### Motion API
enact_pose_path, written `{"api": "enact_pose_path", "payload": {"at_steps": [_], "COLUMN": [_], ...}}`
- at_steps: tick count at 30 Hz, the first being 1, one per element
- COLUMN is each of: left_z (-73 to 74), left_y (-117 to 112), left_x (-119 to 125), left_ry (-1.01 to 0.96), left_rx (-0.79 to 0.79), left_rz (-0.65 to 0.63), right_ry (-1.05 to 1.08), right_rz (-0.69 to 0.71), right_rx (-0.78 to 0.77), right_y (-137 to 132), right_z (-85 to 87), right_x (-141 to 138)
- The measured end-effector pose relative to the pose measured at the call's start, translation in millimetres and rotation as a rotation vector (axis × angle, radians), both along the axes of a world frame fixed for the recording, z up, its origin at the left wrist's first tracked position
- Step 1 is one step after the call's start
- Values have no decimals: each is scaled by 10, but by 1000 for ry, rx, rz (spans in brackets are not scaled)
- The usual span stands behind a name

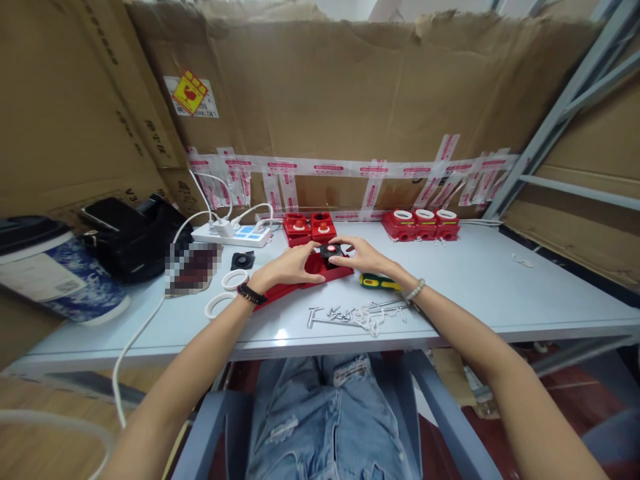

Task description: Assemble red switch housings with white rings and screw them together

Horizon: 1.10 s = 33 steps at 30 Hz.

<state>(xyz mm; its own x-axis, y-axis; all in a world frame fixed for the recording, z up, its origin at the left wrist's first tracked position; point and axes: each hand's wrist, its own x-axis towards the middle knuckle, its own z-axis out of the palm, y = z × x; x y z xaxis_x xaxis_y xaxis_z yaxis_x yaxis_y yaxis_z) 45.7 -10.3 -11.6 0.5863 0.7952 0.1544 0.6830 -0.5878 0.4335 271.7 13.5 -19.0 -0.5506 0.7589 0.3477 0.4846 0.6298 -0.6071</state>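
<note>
A small square black part with a red-and-white centre sits over the red plastic housing in front of me. My right hand pinches the black part from the right, fingers and thumb closed on it. From the left, my left hand curls over the housing. Its thumb lies along the housing and its fingertips reach the black part's left edge. Just right of the housing lies a green-and-yellow screwdriver, partly behind my right wrist. Several screws and a T-handle wrench lie nearer me.
Two white rings and another black part lie left. Behind are red units, a finished-looking red triple unit and a power strip with cables. A cup and black bag stand far left. Cardboard backs the table.
</note>
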Motion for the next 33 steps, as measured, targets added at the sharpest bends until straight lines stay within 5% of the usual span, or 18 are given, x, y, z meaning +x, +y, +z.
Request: {"api": "enact_pose_path", "payload": {"at_steps": [9, 33], "left_z": [-60, -17], "left_y": [-10, -37], "left_x": [74, 24], "left_ry": [-161, -81], "left_rx": [-65, -58], "left_rz": [-149, -162], "right_ry": [-64, -51], "right_rz": [76, 42], "right_rx": [-69, -104], "right_y": [-69, -136], "right_z": [117, 97], "right_x": [179, 110]}}
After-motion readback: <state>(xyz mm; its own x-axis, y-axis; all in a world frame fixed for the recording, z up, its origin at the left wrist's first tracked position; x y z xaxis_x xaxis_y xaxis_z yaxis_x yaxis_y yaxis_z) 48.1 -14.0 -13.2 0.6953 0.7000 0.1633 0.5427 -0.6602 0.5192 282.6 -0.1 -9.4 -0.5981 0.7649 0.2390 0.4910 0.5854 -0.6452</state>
